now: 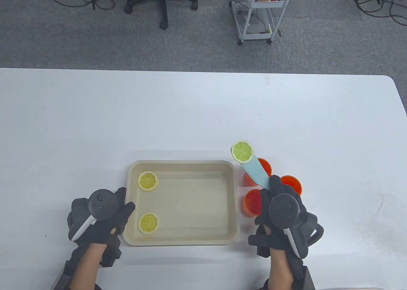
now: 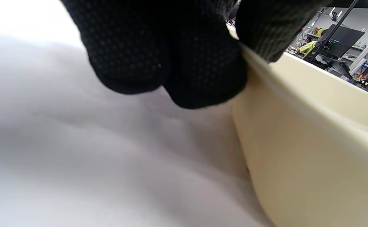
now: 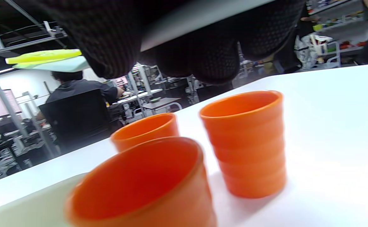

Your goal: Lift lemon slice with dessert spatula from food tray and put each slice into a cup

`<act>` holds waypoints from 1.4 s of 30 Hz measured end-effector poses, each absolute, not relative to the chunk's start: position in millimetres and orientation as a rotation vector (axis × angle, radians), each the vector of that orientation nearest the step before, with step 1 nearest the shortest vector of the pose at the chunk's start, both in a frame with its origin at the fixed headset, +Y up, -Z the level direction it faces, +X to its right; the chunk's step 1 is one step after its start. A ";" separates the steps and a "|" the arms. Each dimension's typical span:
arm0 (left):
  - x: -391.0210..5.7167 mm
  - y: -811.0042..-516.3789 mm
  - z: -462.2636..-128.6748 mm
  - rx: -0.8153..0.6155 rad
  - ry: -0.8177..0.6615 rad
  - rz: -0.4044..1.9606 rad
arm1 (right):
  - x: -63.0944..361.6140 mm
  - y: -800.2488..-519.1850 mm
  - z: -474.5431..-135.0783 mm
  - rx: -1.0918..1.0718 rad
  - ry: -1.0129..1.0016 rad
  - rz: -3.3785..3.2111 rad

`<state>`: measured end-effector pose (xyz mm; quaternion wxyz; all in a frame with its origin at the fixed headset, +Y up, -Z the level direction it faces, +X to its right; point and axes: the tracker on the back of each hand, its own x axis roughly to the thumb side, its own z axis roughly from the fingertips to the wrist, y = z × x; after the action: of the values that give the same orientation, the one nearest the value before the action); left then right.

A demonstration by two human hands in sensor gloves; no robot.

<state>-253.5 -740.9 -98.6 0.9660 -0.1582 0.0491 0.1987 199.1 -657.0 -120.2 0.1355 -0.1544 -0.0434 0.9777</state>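
Note:
My right hand (image 1: pixel 279 207) grips the handle of a pale blue dessert spatula (image 1: pixel 254 170), whose blade points up-left above the cups. A lemon slice (image 1: pixel 242 151) lies on the blade tip; the right wrist view shows that slice (image 3: pixel 43 56) edge-on, high above the table. Three orange cups (image 1: pixel 252 201) stand just right of the tray; the nearest one (image 3: pixel 143 186) is below my hand. The beige food tray (image 1: pixel 183 240) holds two lemon slices (image 1: pixel 148 180) at its left side. My left hand (image 1: pixel 105 213) rests against the tray's left rim (image 2: pixel 265 72).
The white table stretches far behind and to the right of the cups. Beyond its far edge, on the grey floor, stand an office chair (image 1: pixel 162 0) and a white wire cart (image 1: pixel 259 11).

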 end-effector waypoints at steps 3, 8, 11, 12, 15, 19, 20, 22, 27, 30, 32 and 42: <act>-253.8 -741.1 -98.4 -0.319 0.095 0.404 | 212.9 -660.2 -121.0 -0.523 -0.103 2.807; -253.8 -740.9 -98.5 -0.317 0.093 0.399 | 233.5 -666.5 -122.6 -0.642 -0.018 2.794; -253.9 -740.9 -98.4 -0.318 0.092 0.399 | 242.7 -670.1 -122.9 -0.667 0.052 2.804; -253.9 -740.9 -98.4 -0.318 0.093 0.400 | 244.1 -671.5 -123.3 -0.669 0.075 2.809; -253.9 -740.9 -98.1 -0.317 0.093 0.401 | 243.7 -674.3 -124.7 -0.690 0.117 2.842; -253.9 -741.0 -98.0 -0.316 0.093 0.403 | 240.3 -675.3 -126.0 -0.715 0.125 2.885; -254.0 -741.0 -98.1 -0.317 0.093 0.402 | 239.6 -675.4 -125.9 -0.725 0.119 2.894; -254.1 -741.1 -98.1 -0.317 0.092 0.404 | 239.2 -674.9 -125.6 -0.745 0.095 2.906; -254.1 -741.3 -98.0 -0.316 0.092 0.402 | 239.8 -674.8 -124.9 -0.808 0.034 2.918; -254.1 -741.3 -98.0 -0.316 0.092 0.402 | 238.8 -674.6 -124.5 -0.841 0.014 2.945; -254.1 -741.3 -98.0 -0.316 0.092 0.402 | 238.2 -674.7 -124.4 -0.847 0.014 2.940; -254.0 -741.1 -97.9 -0.315 0.090 0.402 | 238.0 -674.5 -124.1 -0.880 -0.027 2.938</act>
<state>-254.0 -741.1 -97.9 0.9666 -0.1558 0.0446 0.1988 238.0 -674.5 -124.1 0.0372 -0.2869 -0.0088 0.9572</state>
